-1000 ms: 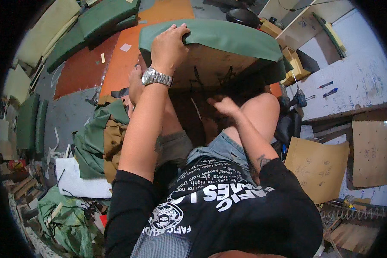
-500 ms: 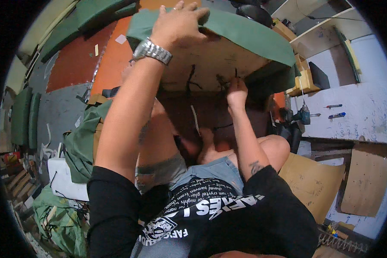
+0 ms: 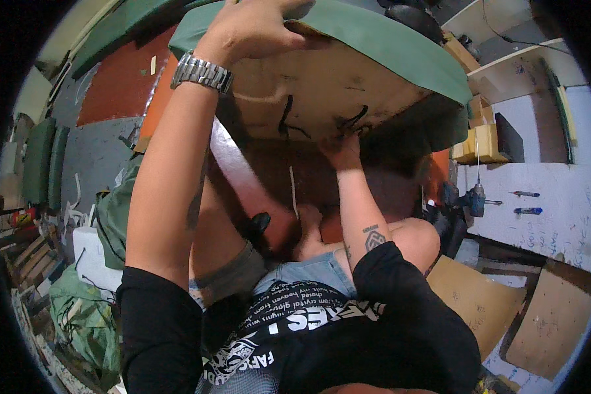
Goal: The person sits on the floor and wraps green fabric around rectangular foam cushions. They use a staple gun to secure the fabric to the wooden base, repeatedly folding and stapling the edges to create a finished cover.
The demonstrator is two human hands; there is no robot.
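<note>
The left hand [image 3: 256,31], at 12 o'clock, lies spread over the upper edge of a green-covered panel [image 3: 400,52], its thumb held away from the fingers and reaching down near the bare wooden underside; the fingertips run up to the picture's top rim. The right hand [image 3: 340,150], a little off centre toward 1 o'clock, reaches up to that underside, at a black strap [image 3: 356,118]; shadow hides its fingertips, so I cannot tell whether they pinch it.

The panel spans from 11 to 2 o'clock, tilted so its wooden face turns toward the person. The green cover's border curves along the wood from the left hand to a corner at 2 o'clock. A second black strap [image 3: 285,117] hangs at 12 o'clock, left of the right hand and apart from it. Below the panel's lower edge, a shadowed gap above the lap gives the right forearm room to pass, with a pale strip [image 3: 293,187] and a bare foot [image 3: 310,226] nearby.

Toward 3 o'clock there is less room: a drill [image 3: 474,199] stands near the bent knee, beside a white board [image 3: 528,187]. Toward 10 o'clock, the grey floor [image 3: 105,143] lies bare between a reddish sheet [image 3: 121,88] and green padded pieces [image 3: 41,167].
</note>
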